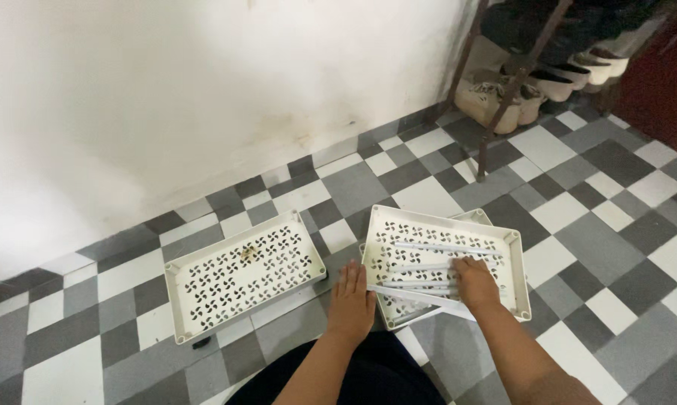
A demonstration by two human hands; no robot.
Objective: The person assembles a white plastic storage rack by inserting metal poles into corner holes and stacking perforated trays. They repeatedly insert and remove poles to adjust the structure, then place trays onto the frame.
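Observation:
Two white perforated plastic trays lie on a tiled floor. The right tray (515, 247) holds several thin white rods (428, 247) and rests on top of another tray of the same kind. My right hand (475, 283) lies inside this tray, fingers closed over a bunch of the rods. My left hand (351, 300) is flat and spread on the floor, touching the tray's left rim. The left tray (203, 262) lies apart, with nothing in it but a small brown stain.
A white wall (203, 90) runs along the back. A metal shoe rack (515, 82) with several pairs of shoes stands at the top right. The floor (623, 225) has grey, dark grey and white tiles. A dark red door or panel (668, 82) is at the far right.

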